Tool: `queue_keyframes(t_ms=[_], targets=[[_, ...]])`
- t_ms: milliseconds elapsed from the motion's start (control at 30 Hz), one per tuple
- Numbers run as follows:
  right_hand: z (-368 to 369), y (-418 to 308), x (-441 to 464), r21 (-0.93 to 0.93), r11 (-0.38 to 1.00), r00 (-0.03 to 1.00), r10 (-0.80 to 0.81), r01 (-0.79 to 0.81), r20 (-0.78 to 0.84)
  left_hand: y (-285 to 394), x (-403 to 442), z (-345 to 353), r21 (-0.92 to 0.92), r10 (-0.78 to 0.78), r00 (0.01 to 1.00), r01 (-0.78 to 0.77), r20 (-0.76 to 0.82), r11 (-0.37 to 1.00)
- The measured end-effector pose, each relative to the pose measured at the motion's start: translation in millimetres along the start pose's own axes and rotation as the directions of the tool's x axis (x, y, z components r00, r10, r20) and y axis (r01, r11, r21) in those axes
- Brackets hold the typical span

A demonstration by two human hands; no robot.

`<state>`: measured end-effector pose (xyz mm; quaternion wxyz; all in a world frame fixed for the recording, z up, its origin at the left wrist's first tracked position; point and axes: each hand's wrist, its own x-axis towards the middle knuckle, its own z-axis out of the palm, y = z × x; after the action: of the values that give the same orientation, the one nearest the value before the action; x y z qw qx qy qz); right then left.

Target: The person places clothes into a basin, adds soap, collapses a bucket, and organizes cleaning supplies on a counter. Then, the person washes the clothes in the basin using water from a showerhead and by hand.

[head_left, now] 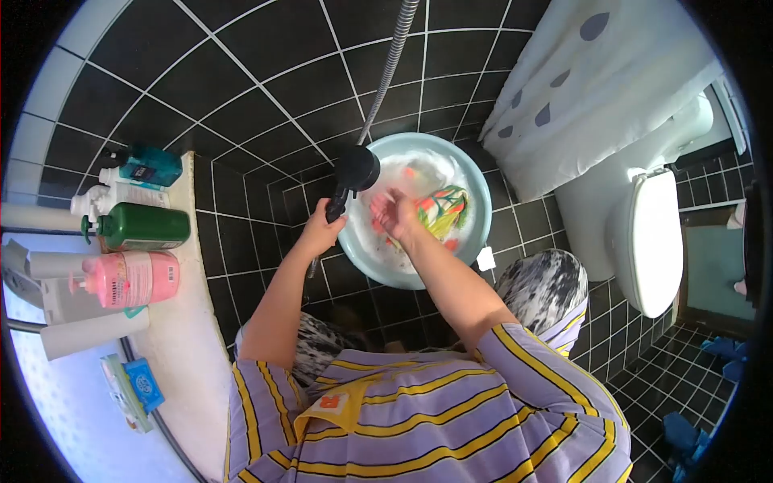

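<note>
My left hand (322,229) is wrapped round the handle of a black shower head (357,168), held over the left rim of a pale blue basin (481,181). White suds and water fill much of the basin. In it lies a wet cloth (445,211) patterned in green, yellow, orange and white. My right hand (394,213) is over the suds to the left of the cloth's bunched part, below the shower head. Its fingers are stretched out and somewhat blurred, with nothing visible gripped in them.
A metal hose (390,68) runs up from the shower head. Bottles, including a green pump bottle (149,226) and a pink one (133,279), stand on the left ledge (193,354). To the right are a white curtain (564,97) and a toilet (652,241).
</note>
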<state>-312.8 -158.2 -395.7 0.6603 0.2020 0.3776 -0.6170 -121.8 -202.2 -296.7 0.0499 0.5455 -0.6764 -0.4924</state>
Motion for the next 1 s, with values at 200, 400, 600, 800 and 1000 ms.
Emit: queue_keyframes(t_ms=[200, 400, 600, 800, 1000], targets=[[-12, -13, 81, -0.026, 0.992, 0.990, -0.124, 0.122, -0.065, -3, 1, 4, -0.049, 0.007, 1.000, -0.009, -0.026, 0.999], [-22, -11, 130, 0.118, 0.989, 0.988, -0.102, 0.088, 0.118, 3, -6, 15, 0.049, 0.119, 0.991, -0.116, -0.059, 0.992], [5, -15, 83, 0.186, 0.981, 0.990, -0.074, 0.051, 0.121, -9, 2, 25, 0.042, 0.097, 0.994, -0.095, -0.049, 0.995], [-20, 30, 44, -0.180, 0.983, 0.990, -0.068, 0.045, -0.123, -17, 10, 67, -0.015, 0.018, 0.980, -0.022, -0.196, 1.000], [-43, 21, -16, -0.853, 0.396, 0.895, -0.414, 0.340, 0.165, -39, 76, 180, 0.055, -0.050, 0.997, 0.047, 0.060, 0.997]])
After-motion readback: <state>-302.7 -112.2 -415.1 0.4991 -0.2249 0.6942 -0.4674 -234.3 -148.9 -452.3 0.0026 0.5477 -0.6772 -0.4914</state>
